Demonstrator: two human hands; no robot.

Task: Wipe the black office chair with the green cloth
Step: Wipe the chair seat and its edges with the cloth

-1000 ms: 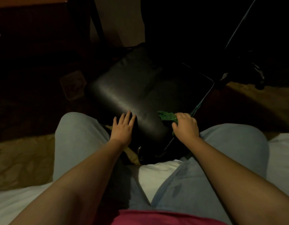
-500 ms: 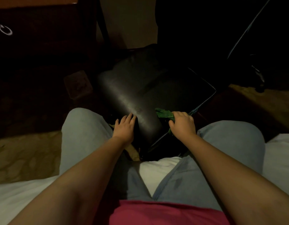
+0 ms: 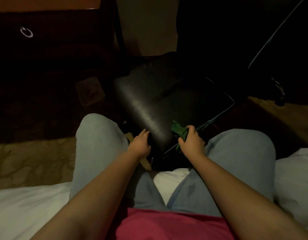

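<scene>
The black office chair (image 3: 160,99) stands in front of my knees, its glossy leather seat tilted toward me in dim light. My right hand (image 3: 191,142) grips the bunched green cloth (image 3: 178,130) against the seat's near right edge. My left hand (image 3: 140,143) rests on the seat's near left corner, its fingertips curling over the dark edge where they are partly hidden.
I sit on a white bed (image 3: 28,205) with my jeans-clad knees (image 3: 97,135) either side of the chair. A dark wooden drawer unit with a ring pull (image 3: 26,32) stands at the far left. A small bin (image 3: 90,90) sits on patterned carpet. Dark furniture (image 3: 271,49) fills the far right.
Both hands have slid toward me along the seat. My left fingers, spread flat before, now curl over the near edge. The cloth moved down the right edge with my right hand.
</scene>
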